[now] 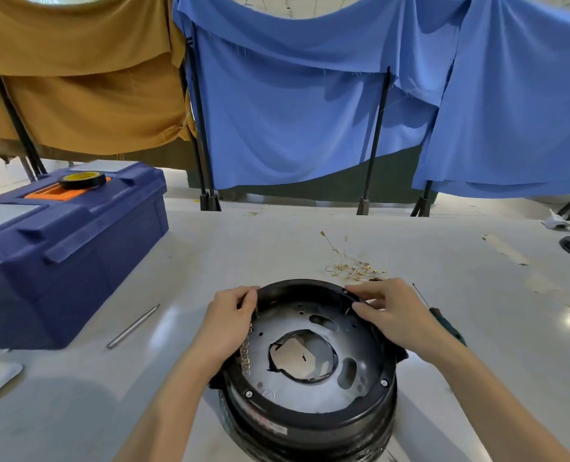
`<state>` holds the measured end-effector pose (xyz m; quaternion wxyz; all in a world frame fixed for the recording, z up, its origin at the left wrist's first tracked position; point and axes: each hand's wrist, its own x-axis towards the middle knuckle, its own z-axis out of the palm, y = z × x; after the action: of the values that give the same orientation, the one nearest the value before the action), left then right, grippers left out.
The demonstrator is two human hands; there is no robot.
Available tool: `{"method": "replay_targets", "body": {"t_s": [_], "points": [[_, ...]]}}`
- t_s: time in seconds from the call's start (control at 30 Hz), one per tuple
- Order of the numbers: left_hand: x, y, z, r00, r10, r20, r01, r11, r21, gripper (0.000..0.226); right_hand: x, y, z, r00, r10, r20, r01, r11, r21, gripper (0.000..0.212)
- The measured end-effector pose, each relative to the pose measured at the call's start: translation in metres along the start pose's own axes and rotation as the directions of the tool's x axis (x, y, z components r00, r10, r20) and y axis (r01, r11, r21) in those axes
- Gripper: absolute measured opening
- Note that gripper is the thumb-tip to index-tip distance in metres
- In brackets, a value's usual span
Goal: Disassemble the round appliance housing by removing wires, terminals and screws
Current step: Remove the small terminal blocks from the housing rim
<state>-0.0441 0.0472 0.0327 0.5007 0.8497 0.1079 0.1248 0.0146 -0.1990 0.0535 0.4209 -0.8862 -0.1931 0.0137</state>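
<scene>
The round black housing [308,365] sits on the pale glossy worktop [210,261] right in front of me, open side up. My left hand [230,323] pinches its rim at ten o'clock and my right hand [390,315] curls over the rim at two o'clock. The wires [353,266] already lie loose at twelve, so I judge screws come next: two [248,393] show at six, calling for the screwdriver [443,320] under my right wrist. Inside, the grey metal plate is perforated and matte.
</scene>
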Motion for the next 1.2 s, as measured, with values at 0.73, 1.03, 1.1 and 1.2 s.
{"method": "replay_targets", "body": {"t_s": [0.73, 1.03, 1.1, 1.2], "points": [[-0.024, -0.001, 0.028, 0.994, 0.053, -0.091, -0.080, 0.944, -0.321, 0.012, -0.006, -0.006, -0.041, 0.961, -0.056, -0.270, 0.057, 0.998, -0.007, 0.013], [-0.034, -0.012, 0.023, 0.996, 0.055, -0.075, -0.082, 0.898, -0.432, 0.019, 0.013, -0.055, 0.028, 0.916, -0.085, 0.392, 0.160, 0.974, -0.163, 0.010], [-0.035, -0.011, 0.023, 0.994, 0.082, -0.074, -0.106, 0.895, -0.433, 0.019, 0.016, -0.058, 0.037, 0.908, -0.080, 0.411, 0.171, 0.967, -0.190, 0.012], [-0.035, -0.012, 0.022, 0.991, 0.109, -0.079, -0.132, 0.897, -0.421, 0.021, 0.017, -0.055, 0.042, 0.917, -0.066, 0.393, 0.152, 0.970, -0.191, 0.014]]}}
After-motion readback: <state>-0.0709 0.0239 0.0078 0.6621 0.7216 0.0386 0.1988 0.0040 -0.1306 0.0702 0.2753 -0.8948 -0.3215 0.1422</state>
